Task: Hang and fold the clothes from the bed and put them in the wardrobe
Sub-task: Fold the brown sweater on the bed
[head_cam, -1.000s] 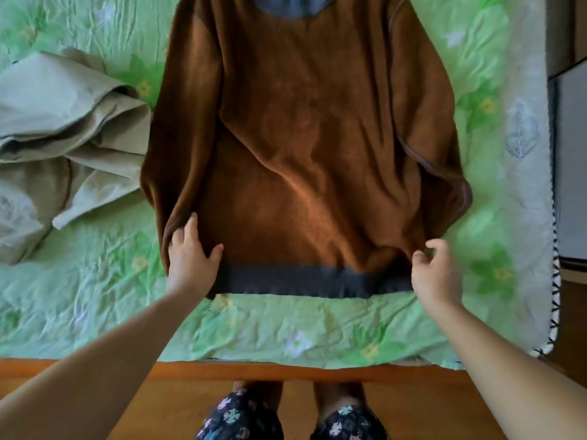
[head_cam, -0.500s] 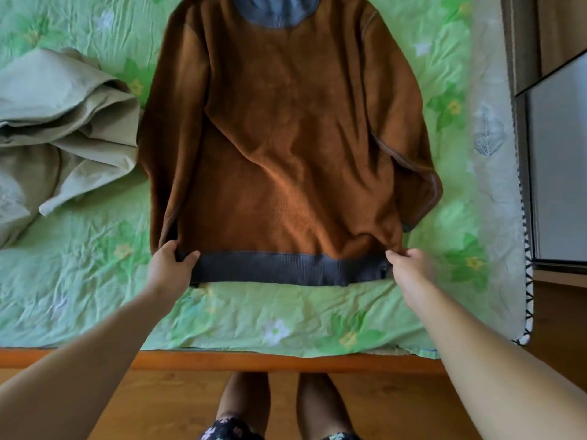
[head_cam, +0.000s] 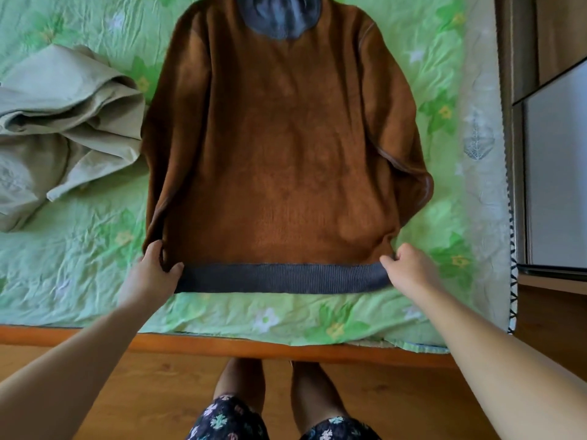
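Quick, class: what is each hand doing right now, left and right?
Left hand: closed, gripping the brown sweater at its left hem corner.
Right hand: closed, pinching the sweater's right hem corner.

We see the sweater (head_cam: 286,147) spread flat on the bed (head_cam: 79,281), collar away from us. Our left hand (head_cam: 155,274) and right hand (head_cam: 409,268) pinch its near hem corners. A crumpled cloth (head_cam: 63,122) lies to its left.
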A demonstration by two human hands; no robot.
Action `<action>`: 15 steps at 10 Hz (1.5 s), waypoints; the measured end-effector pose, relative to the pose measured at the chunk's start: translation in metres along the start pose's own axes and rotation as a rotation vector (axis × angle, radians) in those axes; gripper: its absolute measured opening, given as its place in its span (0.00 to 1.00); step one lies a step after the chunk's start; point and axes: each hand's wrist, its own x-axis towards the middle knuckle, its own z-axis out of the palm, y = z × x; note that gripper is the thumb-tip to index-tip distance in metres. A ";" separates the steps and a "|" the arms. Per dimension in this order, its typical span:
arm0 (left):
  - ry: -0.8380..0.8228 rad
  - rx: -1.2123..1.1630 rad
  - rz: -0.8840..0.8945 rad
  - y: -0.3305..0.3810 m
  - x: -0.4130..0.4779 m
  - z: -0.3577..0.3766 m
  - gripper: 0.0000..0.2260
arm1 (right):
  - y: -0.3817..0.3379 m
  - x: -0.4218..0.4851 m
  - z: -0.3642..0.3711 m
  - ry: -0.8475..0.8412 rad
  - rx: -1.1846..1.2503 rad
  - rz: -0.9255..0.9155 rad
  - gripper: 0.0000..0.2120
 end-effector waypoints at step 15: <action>-0.266 -0.564 0.225 0.058 0.045 -0.030 0.10 | -0.251 -0.068 0.075 -0.083 0.102 -0.301 0.12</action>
